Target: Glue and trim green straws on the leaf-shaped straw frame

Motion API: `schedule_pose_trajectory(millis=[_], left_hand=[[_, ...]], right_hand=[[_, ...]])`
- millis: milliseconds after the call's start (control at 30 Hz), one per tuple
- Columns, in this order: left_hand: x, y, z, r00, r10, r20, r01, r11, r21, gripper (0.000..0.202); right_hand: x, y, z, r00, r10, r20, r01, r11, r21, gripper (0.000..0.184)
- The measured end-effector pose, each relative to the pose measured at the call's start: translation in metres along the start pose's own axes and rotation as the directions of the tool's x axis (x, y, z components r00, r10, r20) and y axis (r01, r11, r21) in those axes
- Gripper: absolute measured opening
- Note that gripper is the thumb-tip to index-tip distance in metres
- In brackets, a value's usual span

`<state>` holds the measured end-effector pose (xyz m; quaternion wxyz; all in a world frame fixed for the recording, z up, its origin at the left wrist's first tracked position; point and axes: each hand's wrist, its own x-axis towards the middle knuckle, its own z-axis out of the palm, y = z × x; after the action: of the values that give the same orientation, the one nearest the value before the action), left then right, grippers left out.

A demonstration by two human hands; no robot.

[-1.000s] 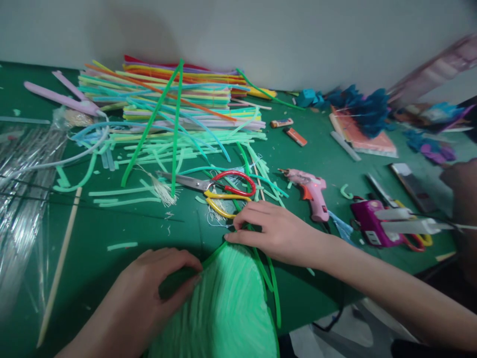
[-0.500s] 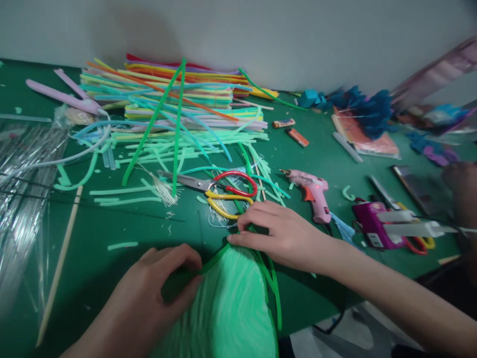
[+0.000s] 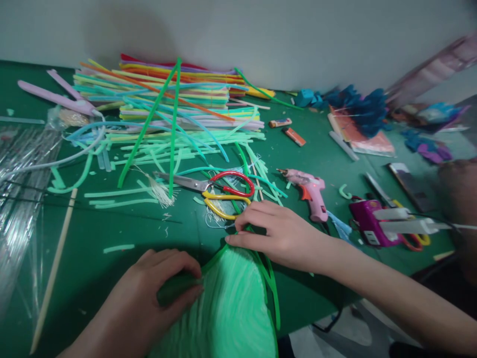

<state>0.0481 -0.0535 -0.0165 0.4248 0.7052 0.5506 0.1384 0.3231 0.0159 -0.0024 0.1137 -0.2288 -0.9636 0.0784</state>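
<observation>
A green, pale-streaked leaf-shaped piece point(image 3: 238, 303) with a darker green strip along its edge lies at the bottom middle, running out of view below. My left hand point(image 3: 156, 293) is closed on its left edge, thumb on the near face and fingers behind. At its top tip, my right hand point(image 3: 274, 236) pinches the dark green edging between thumb and fingers. Loose green pipe cleaners point(image 3: 274, 288) hang down along the right side of the piece. Just beyond my right hand lie scissors point(image 3: 208, 186) with one red and one yellow handle, blades spread slightly.
Behind the scissors is a pile of coloured pipe cleaners point(image 3: 167, 99). A pink glue gun point(image 3: 309, 191) rests to the right, near a purple power strip point(image 3: 367, 223). A wooden stick point(image 3: 55, 268) and clear plastic wrappers point(image 3: 22, 199) lie left. Another person's hand point(image 3: 458, 184) shows at far right.
The whole view has shifted slightly, so the table items sit a little farther left. Both hands keep nearly the same hold; the left thumb and fingers look slightly closer together.
</observation>
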Motion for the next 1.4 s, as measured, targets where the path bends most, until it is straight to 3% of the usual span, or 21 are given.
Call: schedule_pose_trajectory(millis=[533, 900, 1000, 1100, 1200, 1300, 1400], left_hand=[[0.0, -0.004, 0.003, 1.0, -0.004, -0.025, 0.004, 1.0, -0.004, 0.007], [-0.002, 0.003, 0.001, 0.996, -0.08, -0.031, 0.08, 0.997, -0.007, 0.006], [-0.002, 0.003, 0.001, 0.998, -0.06, -0.03, 0.06, 0.998, 0.003, 0.006], [-0.001, 0.0, 0.001, 0.999, -0.03, -0.035, 0.03, 0.999, 0.014, 0.005], [-0.001, -0.006, 0.0, 0.999, 0.035, -0.042, -0.035, 0.999, -0.006, 0.004], [0.001, -0.01, -0.004, 0.995, 0.077, -0.059, -0.079, 0.996, -0.03, 0.005], [0.003, -0.007, -0.012, 0.99, 0.124, -0.073, -0.128, 0.99, -0.053, 0.008]], right_hand=[[-0.009, 0.0, 0.0, 0.999, 0.033, -0.023, -0.031, 0.996, 0.089, 0.027], [-0.013, -0.008, 0.007, 0.996, 0.064, -0.055, -0.059, 0.995, 0.084, 0.031], [-0.014, -0.01, 0.003, 0.982, 0.132, -0.136, -0.121, 0.989, 0.082, 0.029], [-0.019, -0.017, -0.002, 0.932, 0.233, -0.278, -0.21, 0.972, 0.108, 0.032], [-0.029, -0.034, -0.004, 0.849, 0.366, -0.381, -0.324, 0.93, 0.172, 0.034], [-0.039, -0.058, 0.004, 0.739, 0.536, -0.408, -0.462, 0.844, 0.271, 0.032], [-0.041, -0.078, 0.018, 0.61, 0.705, -0.361, -0.565, 0.707, 0.426, 0.031]])
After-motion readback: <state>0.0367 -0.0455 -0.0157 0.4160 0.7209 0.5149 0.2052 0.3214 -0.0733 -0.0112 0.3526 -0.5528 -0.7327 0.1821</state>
